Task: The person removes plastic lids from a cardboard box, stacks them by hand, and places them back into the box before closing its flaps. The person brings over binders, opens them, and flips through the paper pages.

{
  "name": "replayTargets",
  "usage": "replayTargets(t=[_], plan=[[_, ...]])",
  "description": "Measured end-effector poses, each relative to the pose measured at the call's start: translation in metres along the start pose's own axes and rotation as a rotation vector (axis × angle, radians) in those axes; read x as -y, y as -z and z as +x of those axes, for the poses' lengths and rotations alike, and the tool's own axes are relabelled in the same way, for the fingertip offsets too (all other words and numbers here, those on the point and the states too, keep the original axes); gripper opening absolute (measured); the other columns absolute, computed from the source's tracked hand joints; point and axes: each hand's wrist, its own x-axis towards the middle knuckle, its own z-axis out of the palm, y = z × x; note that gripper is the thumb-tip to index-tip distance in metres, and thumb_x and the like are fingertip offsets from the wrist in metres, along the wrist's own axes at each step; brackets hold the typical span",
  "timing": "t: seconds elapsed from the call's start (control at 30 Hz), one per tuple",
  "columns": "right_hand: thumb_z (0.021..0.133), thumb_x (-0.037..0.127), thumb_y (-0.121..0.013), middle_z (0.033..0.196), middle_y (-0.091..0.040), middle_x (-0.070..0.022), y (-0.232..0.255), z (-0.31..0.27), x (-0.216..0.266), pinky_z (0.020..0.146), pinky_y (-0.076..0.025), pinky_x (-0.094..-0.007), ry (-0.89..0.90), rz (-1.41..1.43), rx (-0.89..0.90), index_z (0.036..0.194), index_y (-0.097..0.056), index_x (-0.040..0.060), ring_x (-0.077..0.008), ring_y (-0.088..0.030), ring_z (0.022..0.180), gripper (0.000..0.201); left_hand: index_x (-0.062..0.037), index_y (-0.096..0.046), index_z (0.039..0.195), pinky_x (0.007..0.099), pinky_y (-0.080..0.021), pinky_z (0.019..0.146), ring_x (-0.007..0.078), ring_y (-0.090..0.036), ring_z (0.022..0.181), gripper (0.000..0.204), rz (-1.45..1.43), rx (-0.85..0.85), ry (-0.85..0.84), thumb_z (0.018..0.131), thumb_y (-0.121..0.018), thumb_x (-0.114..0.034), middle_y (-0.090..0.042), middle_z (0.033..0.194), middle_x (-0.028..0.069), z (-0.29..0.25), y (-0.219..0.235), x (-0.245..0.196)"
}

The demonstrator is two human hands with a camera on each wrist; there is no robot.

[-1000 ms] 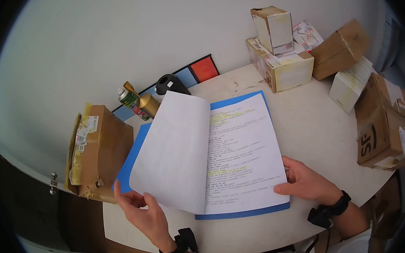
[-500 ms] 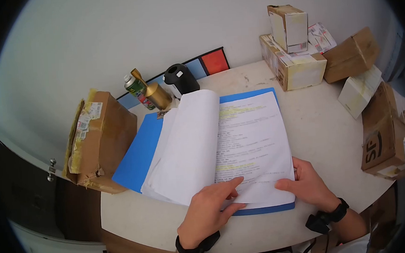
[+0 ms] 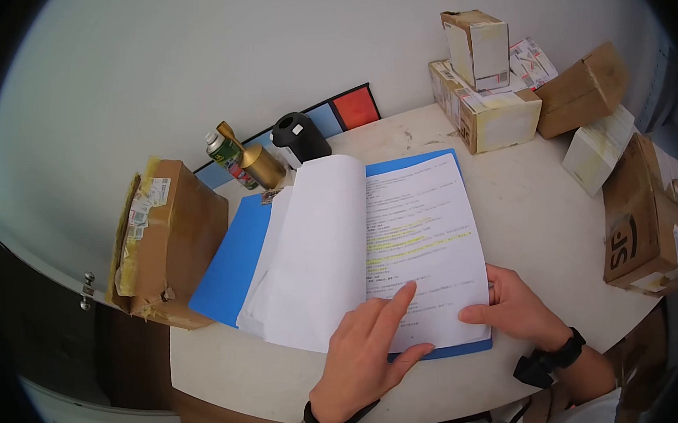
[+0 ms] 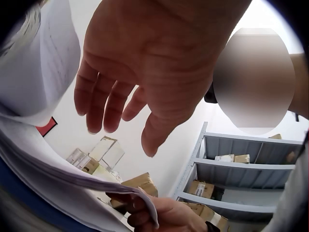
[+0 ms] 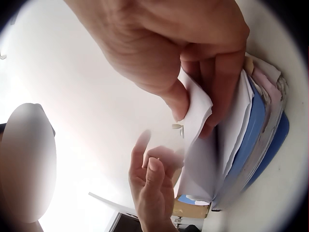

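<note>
A blue folder (image 3: 236, 254) lies spread on the table with a thick stack of paper in it. Turned sheets (image 3: 322, 252) lie on the left, blank side up, curving over at the fold. On the right is a printed page (image 3: 425, 205) with yellow-highlighted lines. My right hand (image 3: 523, 312) holds the right edge of the pages (image 5: 195, 104), thumb on top and fingers beneath. My left hand (image 3: 364, 351) hovers low over the bottom of the printed page, index finger extended across it. In the left wrist view the left hand's fingers (image 4: 113, 106) are loosely spread, pinching nothing.
A taped cardboard box (image 3: 176, 238) stands left of the folder. Behind it are a spray can (image 3: 229, 158), a gold container (image 3: 261, 167) and a black cylinder (image 3: 302, 138). Several cartons (image 3: 497, 114) are piled at the back right, with an SF box (image 3: 642, 222) at the right edge.
My left hand has come from the folder's left side to the lower right page. Another sheet has gone over to the left, showing a different printed page. My right hand keeps its hold.
</note>
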Motion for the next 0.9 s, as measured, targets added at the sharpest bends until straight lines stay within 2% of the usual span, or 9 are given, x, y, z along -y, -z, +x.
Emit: replayTargets(t=[0.07,0.23,0.4,0.47,0.6,0.67,0.73,0.8,0.9], plan=[[0.092,0.0,-0.071,0.13,-0.066,-0.0166,-0.002,0.0,0.001,0.092,-0.057,-0.0285,0.003,-0.023,-0.015,0.141,-0.046,-0.0081,-0.0153,-0.069,0.108,0.055,-0.0076,-0.057,0.141,0.037,-0.054,0.081,0.0288,-0.065,0.091,0.08,0.094,0.136,-0.033,0.071,-0.092,-0.025,-0.066,0.102,0.0105,0.001,-0.008,-0.003],[0.091,0.001,-0.073,0.125,-0.069,-0.0153,-0.006,0.0,-0.001,0.088,-0.058,-0.0273,0.007,-0.042,-0.073,0.135,-0.052,-0.0087,-0.014,-0.069,0.103,0.05,-0.0086,-0.061,0.138,0.0365,-0.055,0.082,0.0281,-0.068,0.091,0.075,0.017,0.185,0.031,0.071,-0.091,-0.025,-0.069,0.1,0.0102,-0.001,-0.003,0.014],[0.097,0.009,-0.07,0.123,-0.069,-0.0161,-0.004,-0.002,-0.002,0.083,-0.058,-0.0259,0.054,-0.079,-0.078,0.134,-0.052,-0.0102,-0.0137,-0.07,0.1,0.046,-0.0087,-0.065,0.132,0.0354,-0.058,0.083,0.0273,-0.07,0.09,0.067,-0.142,0.217,0.09,0.072,-0.091,-0.021,-0.071,0.1,0.0114,-0.003,0.003,0.028],[0.097,0.01,-0.069,0.123,-0.068,-0.0164,-0.003,-0.003,0.003,0.083,-0.058,-0.0259,0.033,-0.124,-0.077,0.134,-0.052,-0.0104,-0.0136,-0.07,0.1,0.045,-0.0098,-0.064,0.132,0.0372,-0.056,0.079,0.0297,-0.069,0.089,0.058,-0.176,0.198,0.22,0.08,-0.085,-0.021,-0.071,0.098,0.0095,-0.003,0.002,0.03],[0.1,0.016,-0.067,0.123,-0.068,-0.0175,-0.004,-0.004,0.004,0.082,-0.058,-0.0252,0.056,-0.146,-0.057,0.134,-0.051,-0.0109,-0.0134,-0.069,0.098,0.046,-0.0098,-0.064,0.132,0.0378,-0.056,0.076,0.0292,-0.068,0.084,0.053,-0.103,0.191,0.078,0.083,-0.083,-0.017,-0.07,0.095,0.01,-0.004,-0.001,0.031],[0.103,0.02,-0.064,0.123,-0.068,-0.0171,0.0,-0.003,-0.003,0.082,-0.057,-0.0256,0.059,-0.137,-0.063,0.135,-0.051,-0.0101,-0.0131,-0.069,0.099,0.046,-0.0081,-0.066,0.13,0.0377,-0.056,0.079,0.0289,-0.068,0.082,0.049,0.084,0.155,-0.045,0.084,-0.082,-0.015,-0.071,0.096,0.0115,-0.005,-0.004,0.028],[0.106,0.025,-0.06,0.122,-0.068,-0.0166,0.003,-0.002,-0.005,0.082,-0.057,-0.026,0.06,-0.128,-0.066,0.136,-0.051,-0.0093,-0.0128,-0.069,0.099,0.047,-0.008,-0.066,0.131,0.0381,-0.055,0.078,0.0295,-0.067,0.083,0.05,0.133,0.165,-0.052,0.084,-0.082,-0.017,-0.07,0.095,0.011,-0.008,-0.007,0.027],[0.11,0.035,-0.051,0.117,-0.069,-0.0128,0.005,-0.002,-0.005,0.077,-0.057,-0.0257,0.071,-0.171,-0.105,0.136,-0.052,-0.0065,-0.0108,-0.068,0.094,0.049,-0.0079,-0.065,0.131,0.0386,-0.054,0.077,0.0301,-0.066,0.083,0.051,0.184,0.176,-0.057,0.084,-0.082,-0.019,-0.069,0.094,0.0105,-0.008,-0.006,0.024],[0.111,0.039,-0.045,0.108,-0.069,-0.0069,0.006,-0.005,-0.003,0.072,-0.055,-0.0248,0.053,-0.219,-0.105,0.132,-0.055,-0.0032,-0.0077,-0.065,0.087,0.048,-0.0075,-0.063,0.134,0.0374,-0.054,0.078,0.0295,-0.066,0.087,0.058,0.048,0.203,-0.073,0.081,-0.084,-0.019,-0.068,0.095,0.0098,-0.003,-0.001,0.017]])
